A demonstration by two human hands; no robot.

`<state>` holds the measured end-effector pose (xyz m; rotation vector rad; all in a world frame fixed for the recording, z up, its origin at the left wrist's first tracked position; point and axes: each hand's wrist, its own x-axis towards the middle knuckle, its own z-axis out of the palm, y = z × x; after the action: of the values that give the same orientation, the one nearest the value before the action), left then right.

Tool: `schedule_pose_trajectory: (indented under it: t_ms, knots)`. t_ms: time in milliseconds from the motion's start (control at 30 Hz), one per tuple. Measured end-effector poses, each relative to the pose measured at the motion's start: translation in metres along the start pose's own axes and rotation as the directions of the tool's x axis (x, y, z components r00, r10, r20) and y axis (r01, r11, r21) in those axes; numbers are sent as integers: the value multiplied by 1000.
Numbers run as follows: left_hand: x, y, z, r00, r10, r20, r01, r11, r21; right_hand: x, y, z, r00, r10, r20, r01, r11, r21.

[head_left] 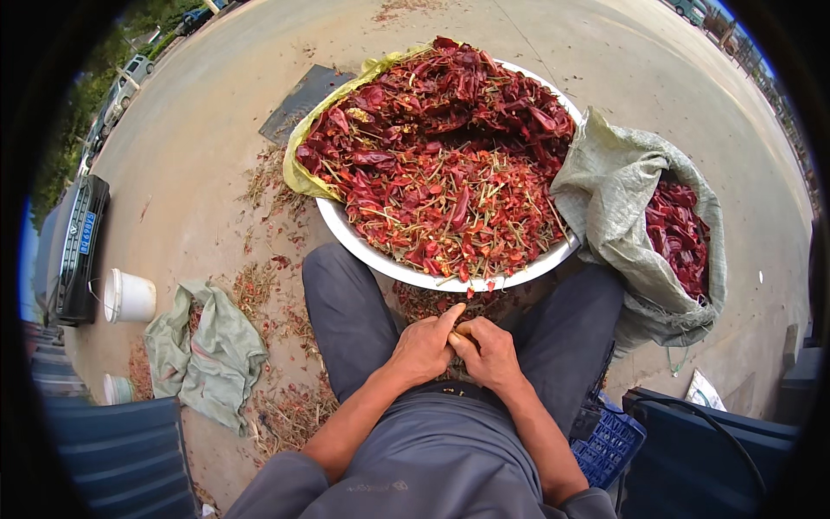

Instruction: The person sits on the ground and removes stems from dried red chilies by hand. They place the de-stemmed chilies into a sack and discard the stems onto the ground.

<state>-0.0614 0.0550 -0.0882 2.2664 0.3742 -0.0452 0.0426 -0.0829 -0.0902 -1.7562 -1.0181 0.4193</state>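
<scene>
My left hand (pixel 422 349) and my right hand (pixel 489 352) meet over my lap, just short of the basin's near rim. Both are closed, thumbs and fingertips pressed close together; whatever they pinch is hidden or too small to name. In front of them a large white basin (pixel 393 269) is heaped with dried red chilies (pixel 389 143), broken pods and pale stems. A yellow sack (pixel 303 176) lies under the heap along the left rim. At the basin's right leans a grey-green woven sack (pixel 618 169), its mouth showing whole dark red chilies (pixel 679 238).
Chili scraps and stems (pixel 290 413) litter the ground at left. A crumpled green sack (pixel 226 350) and a white bucket (pixel 132 297) stand beyond them. A blue plastic crate (pixel 610 445) sits behind my right side. A parked car (pixel 73 251) is at far left.
</scene>
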Motion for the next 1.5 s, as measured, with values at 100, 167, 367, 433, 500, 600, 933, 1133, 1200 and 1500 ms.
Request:
schedule_pose_trajectory:
  t_ms: [100,167,367,433,500,600,933,1133,1200,1500]
  knots:
    - [-1,0,2,999,38,20,-38,999,12,-2,3,-5,995,53,90,-53,999,-1]
    - [-3,-2,4,998,42,46,-41,999,-29,-3,5,-5,996,14,85,-17,999,36]
    - [-3,-11,19,990,-68,127,95,972,-217,-6,7,-1,1000,-15,-13,15,1000,17]
    - [-1,-17,23,976,-94,198,126,980,-155,-5,6,0,1000,13,-17,-13,1000,7]
    - [-2,-13,23,967,-160,197,173,984,-51,-5,4,-2,996,81,37,-82,997,6]
    - [-4,-5,22,969,-183,165,186,982,-6,-6,14,-1,992,34,122,-24,996,-86]
    - [3,27,14,944,-242,224,235,970,56,-15,45,24,801,534,-270,-461,839,290]
    - [-7,11,12,980,-19,-196,-6,992,-125,1,36,-8,756,650,-80,-480,633,608]
    - [14,13,-12,924,-38,-382,10,997,-75,-3,33,6,775,624,96,-485,490,724]
    - [93,-39,-62,889,-76,-452,218,937,272,3,34,-4,830,449,330,-476,261,840]
